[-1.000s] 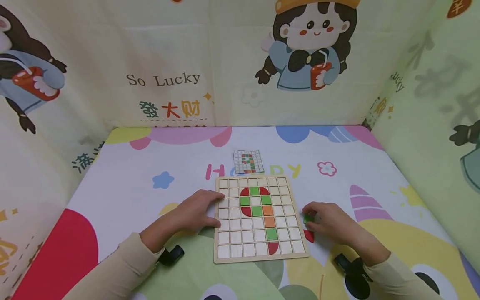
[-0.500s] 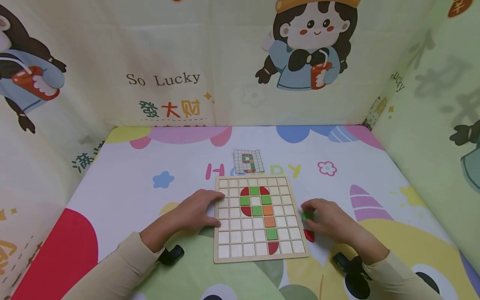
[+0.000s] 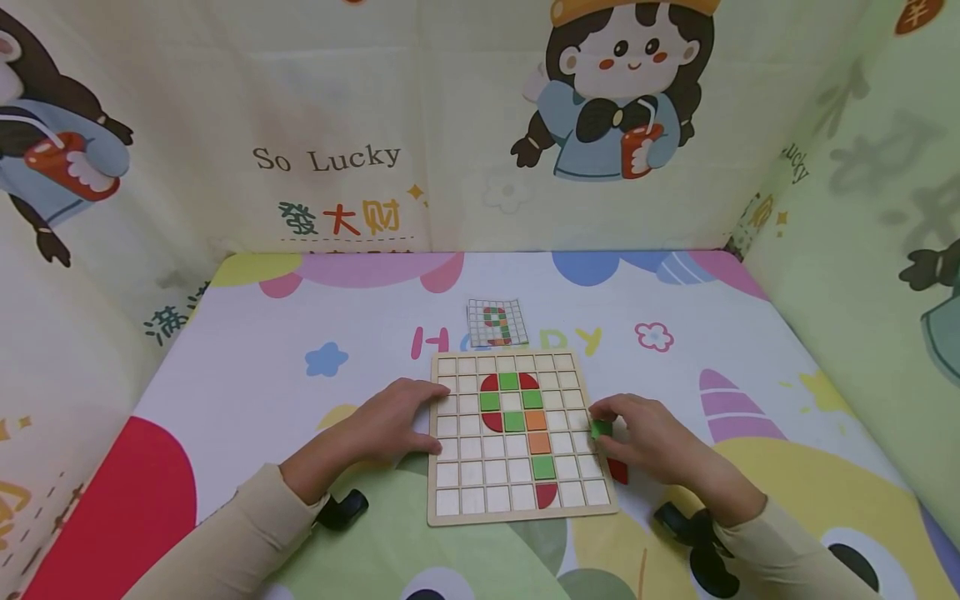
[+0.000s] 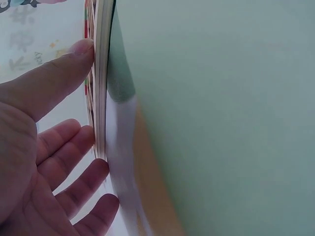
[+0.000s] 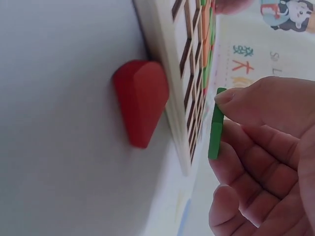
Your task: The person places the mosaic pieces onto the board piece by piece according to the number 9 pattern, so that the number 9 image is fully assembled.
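A wooden grid board (image 3: 491, 475) lies at the middle of the table, with red, green and orange tiles set in its cells in the shape of a 9. My left hand (image 3: 393, 421) rests at the board's left edge; in the left wrist view, thumb and fingertips touch its side. Between thumb and fingers my right hand (image 3: 648, 437) pinches a green square tile (image 5: 216, 123), held by the board's right edge. Below that hand a red quarter-round tile (image 5: 141, 101) lies on the table beside the board, partly hidden in the head view.
Behind the board lies a small pattern card (image 3: 497, 323) printed with a similar figure on a grid. The table wears a colourful printed cloth (image 3: 247, 392). Printed curtains (image 3: 465, 125) enclose its back and sides.
My right hand has raised the green tile from beside the red one and moved it left, up to the board's right edge. The left hand has stayed put.
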`<state>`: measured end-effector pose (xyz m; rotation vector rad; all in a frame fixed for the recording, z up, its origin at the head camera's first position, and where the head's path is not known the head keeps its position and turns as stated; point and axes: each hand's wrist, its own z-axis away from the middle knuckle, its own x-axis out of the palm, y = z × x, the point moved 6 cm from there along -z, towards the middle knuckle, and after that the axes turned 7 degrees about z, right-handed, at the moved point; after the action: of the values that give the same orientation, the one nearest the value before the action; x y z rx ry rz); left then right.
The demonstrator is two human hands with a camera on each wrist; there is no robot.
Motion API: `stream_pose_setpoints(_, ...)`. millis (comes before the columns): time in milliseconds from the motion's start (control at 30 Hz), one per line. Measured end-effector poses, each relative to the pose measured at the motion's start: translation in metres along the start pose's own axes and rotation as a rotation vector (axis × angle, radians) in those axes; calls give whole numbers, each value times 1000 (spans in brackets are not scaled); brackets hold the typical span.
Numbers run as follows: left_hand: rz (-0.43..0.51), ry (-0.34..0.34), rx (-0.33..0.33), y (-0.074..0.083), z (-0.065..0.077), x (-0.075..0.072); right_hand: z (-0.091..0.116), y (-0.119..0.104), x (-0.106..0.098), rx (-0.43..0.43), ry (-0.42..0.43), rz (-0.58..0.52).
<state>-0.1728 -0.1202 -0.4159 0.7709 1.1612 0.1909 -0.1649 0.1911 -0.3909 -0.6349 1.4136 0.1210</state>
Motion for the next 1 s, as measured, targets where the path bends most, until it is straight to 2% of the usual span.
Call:
stream_pose_setpoints(533,4,3,-3,-1,-1,0,-11,-25,1,-89,33,-5)
stream_pose_setpoints(1000,10,1,10,-1,1,0,-18,-51,10,-159,-27,-57)
